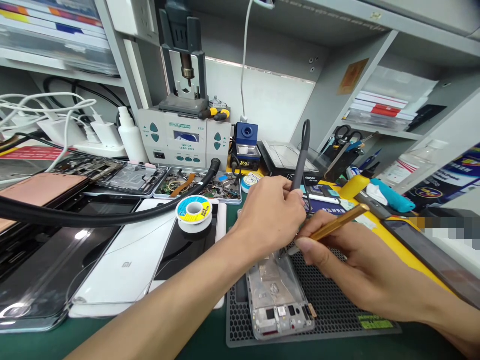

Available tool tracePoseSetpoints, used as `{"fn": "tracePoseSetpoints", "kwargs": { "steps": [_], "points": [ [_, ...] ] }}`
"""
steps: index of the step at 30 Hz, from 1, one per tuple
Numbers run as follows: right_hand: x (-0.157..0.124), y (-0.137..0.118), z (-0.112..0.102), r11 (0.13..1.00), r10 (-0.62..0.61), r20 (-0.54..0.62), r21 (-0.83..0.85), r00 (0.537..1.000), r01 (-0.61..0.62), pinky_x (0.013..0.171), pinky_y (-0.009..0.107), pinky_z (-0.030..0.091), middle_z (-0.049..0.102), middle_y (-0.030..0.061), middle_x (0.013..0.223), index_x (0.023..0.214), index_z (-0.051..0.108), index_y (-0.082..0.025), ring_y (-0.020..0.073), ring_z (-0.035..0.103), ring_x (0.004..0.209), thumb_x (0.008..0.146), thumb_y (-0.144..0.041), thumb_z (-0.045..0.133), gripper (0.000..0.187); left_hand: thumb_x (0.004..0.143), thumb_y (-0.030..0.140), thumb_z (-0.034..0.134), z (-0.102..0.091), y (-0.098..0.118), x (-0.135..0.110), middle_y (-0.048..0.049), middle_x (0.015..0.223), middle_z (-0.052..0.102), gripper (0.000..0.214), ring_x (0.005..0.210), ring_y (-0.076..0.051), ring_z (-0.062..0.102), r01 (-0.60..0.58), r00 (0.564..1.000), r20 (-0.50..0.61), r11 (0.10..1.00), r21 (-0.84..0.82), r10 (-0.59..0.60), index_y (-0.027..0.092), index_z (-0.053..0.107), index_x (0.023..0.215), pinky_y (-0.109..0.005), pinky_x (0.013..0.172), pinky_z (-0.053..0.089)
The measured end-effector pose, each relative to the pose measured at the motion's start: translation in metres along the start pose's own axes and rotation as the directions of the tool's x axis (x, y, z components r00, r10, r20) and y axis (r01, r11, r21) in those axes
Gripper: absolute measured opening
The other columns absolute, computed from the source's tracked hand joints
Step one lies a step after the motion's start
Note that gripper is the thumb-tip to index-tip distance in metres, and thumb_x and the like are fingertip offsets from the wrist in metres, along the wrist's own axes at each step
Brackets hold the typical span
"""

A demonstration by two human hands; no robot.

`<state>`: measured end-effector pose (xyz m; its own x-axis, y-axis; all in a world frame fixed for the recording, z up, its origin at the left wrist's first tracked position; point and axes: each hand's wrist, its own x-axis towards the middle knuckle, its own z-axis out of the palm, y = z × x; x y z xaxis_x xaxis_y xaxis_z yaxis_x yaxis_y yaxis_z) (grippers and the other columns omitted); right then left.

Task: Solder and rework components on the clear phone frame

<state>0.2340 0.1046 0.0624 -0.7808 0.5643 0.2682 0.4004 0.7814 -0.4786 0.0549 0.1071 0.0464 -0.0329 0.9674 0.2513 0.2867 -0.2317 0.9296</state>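
In the head view, my left hand [270,212] is closed round the dark grey handle of a soldering iron [300,167], whose cable loops up from the top. Its tip is hidden behind my hands. My right hand [360,265] pinches a slim tool with a gold-coloured, faceted handle [337,222]. Its working end points down at the phone frame, but its exact kind is unclear. Both hands are over the upper part of an opened phone frame [275,290], which lies on a dark honeycomb-patterned mat [330,310]. Small parts show at the frame's lower end.
A solder spool [195,215] rests on phones left of my arm, near a white phone back [123,260]. Behind stand a hot-air station [180,140], a tray of circuit boards [198,185] and a blue soldering unit [247,145]. A black hose [93,215] crosses the left side.
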Motion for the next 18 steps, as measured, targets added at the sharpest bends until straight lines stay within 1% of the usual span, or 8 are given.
{"fn": "tracePoseSetpoints", "kwargs": {
  "steps": [2, 6, 9, 11, 15, 18],
  "points": [
    [0.000, 0.002, 0.000, 1.000, 0.006, -0.015, 0.007, 1.000, -0.006, 0.058, 0.032, 0.047, 0.061, -0.0016, 0.072, 0.088, 0.060, -0.024, 0.0166, 0.056, 0.062, 0.110, -0.030, 0.051, 0.025, 0.096, 0.022, 0.057, 0.000, 0.000, 0.000, -0.0070, 0.088, 0.082, 0.022, 0.084, -0.022, 0.076, 0.009, 1.000, -0.001, 1.000, -0.006, -0.009, 0.022, 0.066, 0.076, -0.033, 0.077, 0.057],
    [-0.002, 0.003, -0.001, 1.000, 0.009, 0.018, 0.022, 1.000, -0.010, 0.061, 0.032, 0.048, 0.062, -0.0011, 0.074, 0.089, 0.060, -0.024, 0.0171, 0.058, 0.065, 0.111, -0.032, 0.050, 0.025, 0.095, 0.022, 0.059, 0.001, 0.000, 0.001, -0.0075, 0.087, 0.081, 0.020, 0.083, -0.021, 0.075, 0.022, 1.000, -0.014, 1.000, -0.006, -0.022, 0.022, 0.066, 0.076, -0.033, 0.075, 0.056],
    [-0.002, 0.001, -0.002, 0.996, 0.030, -0.024, 0.090, 0.999, -0.028, 0.055, 0.028, 0.047, 0.060, -0.0027, 0.075, 0.089, 0.060, -0.024, 0.0135, 0.055, 0.059, 0.111, -0.031, 0.052, 0.025, 0.094, 0.021, 0.060, 0.001, 0.001, 0.002, -0.0068, 0.084, 0.080, 0.021, 0.079, -0.020, 0.073, 0.033, 0.999, -0.017, 0.999, 0.000, -0.033, 0.021, 0.067, 0.074, -0.033, 0.074, 0.054],
    [-0.001, 0.001, -0.003, 0.992, 0.044, -0.038, 0.124, 0.998, -0.039, 0.051, 0.026, 0.045, 0.060, -0.0029, 0.077, 0.088, 0.061, -0.023, 0.0112, 0.055, 0.056, 0.111, -0.030, 0.054, 0.025, 0.093, 0.020, 0.060, 0.002, 0.002, 0.004, -0.0054, 0.079, 0.079, 0.022, 0.072, -0.018, 0.070, 0.048, 0.999, -0.014, 0.999, 0.005, -0.048, 0.020, 0.068, 0.073, -0.033, 0.070, 0.052],
    [0.000, 0.003, -0.001, 0.988, 0.074, -0.008, 0.137, 0.997, -0.072, 0.047, 0.025, 0.045, 0.058, -0.0029, 0.075, 0.087, 0.060, -0.023, 0.0109, 0.055, 0.054, 0.111, -0.033, 0.052, 0.027, 0.092, 0.021, 0.061, 0.004, 0.002, 0.008, -0.0029, 0.068, 0.072, 0.023, 0.056, -0.015, 0.059, 0.088, 0.996, -0.004, 0.996, 0.017, -0.088, 0.020, 0.068, 0.070, -0.032, 0.057, 0.043],
    [-0.001, 0.007, 0.002, 0.980, 0.099, -0.010, 0.174, 0.995, -0.096, 0.047, 0.025, 0.046, 0.057, -0.0029, 0.076, 0.087, 0.059, -0.023, 0.0110, 0.055, 0.055, 0.112, -0.036, 0.053, 0.028, 0.092, 0.021, 0.063, 0.003, 0.001, 0.010, -0.0022, 0.065, 0.069, 0.023, 0.053, -0.014, 0.058, 0.108, 0.994, -0.006, 0.994, 0.020, -0.108, 0.020, 0.068, 0.069, -0.031, 0.054, 0.040]
  ]
}}
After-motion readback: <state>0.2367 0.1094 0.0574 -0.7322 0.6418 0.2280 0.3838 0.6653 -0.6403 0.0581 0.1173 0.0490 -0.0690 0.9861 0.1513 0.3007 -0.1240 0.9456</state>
